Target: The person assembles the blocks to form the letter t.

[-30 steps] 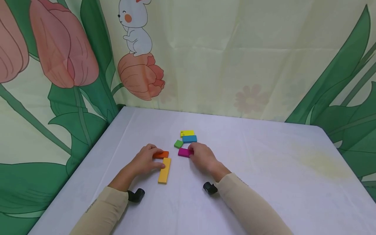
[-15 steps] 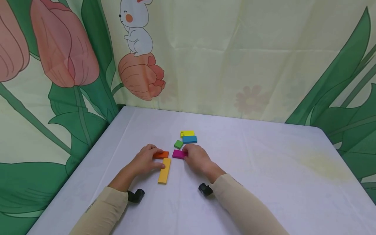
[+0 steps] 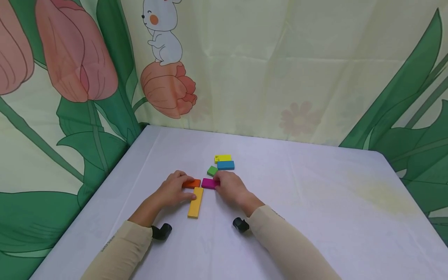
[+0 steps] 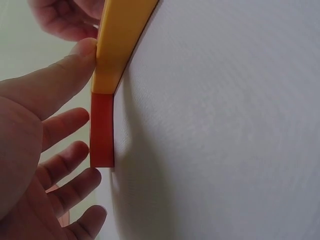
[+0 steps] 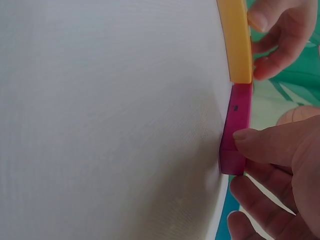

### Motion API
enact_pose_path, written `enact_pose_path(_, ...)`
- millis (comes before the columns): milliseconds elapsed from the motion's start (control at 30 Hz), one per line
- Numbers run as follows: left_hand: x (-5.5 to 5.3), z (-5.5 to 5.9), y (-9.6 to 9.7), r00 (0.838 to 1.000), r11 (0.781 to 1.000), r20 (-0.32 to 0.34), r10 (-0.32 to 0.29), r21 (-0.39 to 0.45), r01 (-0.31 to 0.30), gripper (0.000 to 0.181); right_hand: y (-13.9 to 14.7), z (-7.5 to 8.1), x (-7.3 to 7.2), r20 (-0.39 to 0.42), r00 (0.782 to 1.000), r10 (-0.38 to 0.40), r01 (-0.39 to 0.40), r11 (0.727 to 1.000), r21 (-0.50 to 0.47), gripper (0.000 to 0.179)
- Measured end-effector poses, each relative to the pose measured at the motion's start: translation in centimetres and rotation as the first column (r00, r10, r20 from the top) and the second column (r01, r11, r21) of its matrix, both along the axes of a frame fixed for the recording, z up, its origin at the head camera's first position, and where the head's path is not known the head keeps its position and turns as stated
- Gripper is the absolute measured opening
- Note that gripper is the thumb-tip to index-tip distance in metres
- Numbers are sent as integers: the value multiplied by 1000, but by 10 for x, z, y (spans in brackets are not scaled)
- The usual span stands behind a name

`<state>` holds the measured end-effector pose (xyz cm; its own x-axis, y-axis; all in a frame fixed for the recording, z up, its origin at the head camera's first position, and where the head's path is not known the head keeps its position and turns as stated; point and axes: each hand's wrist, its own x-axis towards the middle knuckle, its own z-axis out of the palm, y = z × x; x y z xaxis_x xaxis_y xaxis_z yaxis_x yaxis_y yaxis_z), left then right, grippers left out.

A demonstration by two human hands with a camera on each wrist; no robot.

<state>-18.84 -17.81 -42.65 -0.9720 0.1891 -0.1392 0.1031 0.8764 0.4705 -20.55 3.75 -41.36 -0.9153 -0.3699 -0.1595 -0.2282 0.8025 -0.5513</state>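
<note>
Left of centre in the head view, here's the left hand (image 3: 173, 189), fingers loosely spread, fingertips at the orange block (image 3: 191, 183) and thumb against the amber bar (image 3: 195, 204). Those two look settled: orange lies crosswise, the bar's upper end right up to its lower edge. On to the middle of the frame, and the magenta block (image 3: 209, 183) sits in line with orange, only a sliver between them; whether it touches the bar's corner, I can't tell. So that join looks nearly made! Just above, the green block (image 3: 212, 171) lies turned at an angle, then the yellow block (image 3: 223, 158) and the blue block (image 3: 225, 165), all outside the lower group and, I'd judge, not yet used. Furthest right, the right hand (image 3: 231, 188) has magenta's outer end pinched between thumb and fingers.
</note>
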Motion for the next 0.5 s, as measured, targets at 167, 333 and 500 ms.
enact_pose_path(167,0,1,0,1000,1000,4,10,2,-10,62,-3,1,-1,3,1000,7,-7,1000,7,33)
enact_pose_path(333,1,1,1,1000,1000,10,11,1,-11,62,-5,2,-1,6,1000,13,-13,1000,18,35)
enact_pose_path(500,1,2,0,1000,1000,19,14,9,-14,61,-7,1,-2,21,1000,16,-16,1000,25,36)
